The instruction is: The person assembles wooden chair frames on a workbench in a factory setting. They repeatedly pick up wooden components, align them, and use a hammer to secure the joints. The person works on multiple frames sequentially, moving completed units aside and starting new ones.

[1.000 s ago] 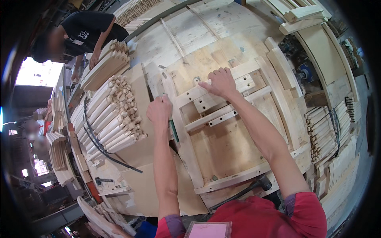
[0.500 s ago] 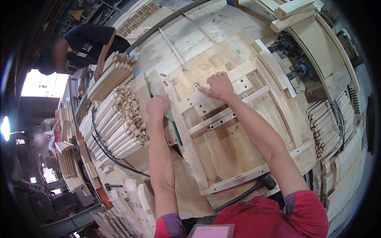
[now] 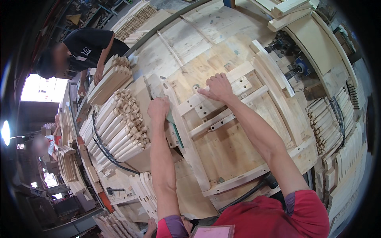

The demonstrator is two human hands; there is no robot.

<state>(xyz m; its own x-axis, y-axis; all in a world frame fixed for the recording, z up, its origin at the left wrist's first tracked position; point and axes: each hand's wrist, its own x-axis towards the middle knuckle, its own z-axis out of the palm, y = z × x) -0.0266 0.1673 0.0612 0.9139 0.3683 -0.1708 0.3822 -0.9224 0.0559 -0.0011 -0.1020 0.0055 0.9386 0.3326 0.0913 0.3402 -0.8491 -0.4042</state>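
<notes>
Seen from above: broad plywood workbench (image 3: 206, 35), pale and scuffed, filling most of the view. On it, unfinished wooden frame (image 3: 222, 131), light smooth timber, long side rails running from near the body away toward upper left, two cross slats with drilled holes between them. At left, banded bundle of turned wooden legs (image 3: 119, 127), ends stacked in rows; behind it, another person in a black shirt (image 3: 91, 45) bent over more stock. Right hand (image 3: 216, 87) flat, fingers curled over the upper cross slat (image 3: 214, 93), directly beneath the palm. Left hand (image 3: 158, 111) closed in a fist at the left rail (image 3: 188, 146), possibly gripping a green-handled tool (image 3: 174, 129), partly hidden.
</notes>
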